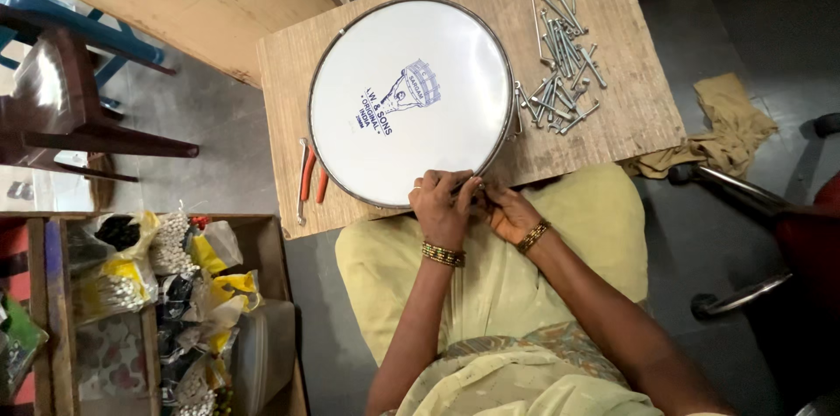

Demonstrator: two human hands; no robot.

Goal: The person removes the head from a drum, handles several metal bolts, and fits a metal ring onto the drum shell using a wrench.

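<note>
Round white-skinned drum with a shiny metal rim (411,97) flat on a low rectangular wooden board table (630,110), filling the table's middle and reaching to its near edge. At the drum's near rim, left hand (442,206) with fingers curled down over the metal hoop, fingertips bunched together on the edge; gold beaded bangle (443,254) on that wrist. Just right of it along the same rim, right hand (507,213) with fingers drawn in toward the left hand, seemingly pinching some small part at the hoop, too hidden to identify; gold bangle (532,237) on that wrist too. Both hands touching or nearly touching each other at the drum's nearest point. Right of the drum, a loose heap of long silver metal bolts and hooked rods (560,57) spread on the table, some touching the drum's right rim. Left of the drum, just beside the rim, orange-handled pliers (311,180) lying on the table. Below the drum, pale yellow cloth over the lap (490,276). Far right of the drum, beyond the table, a crumpled tan rag (731,123) on the dark floor. Lower left of the drum, well apart, an open wooden crate (262,241) packed with plastic bags of small parts (175,245). Upper left, a dark wooden chair (61,110)
</note>
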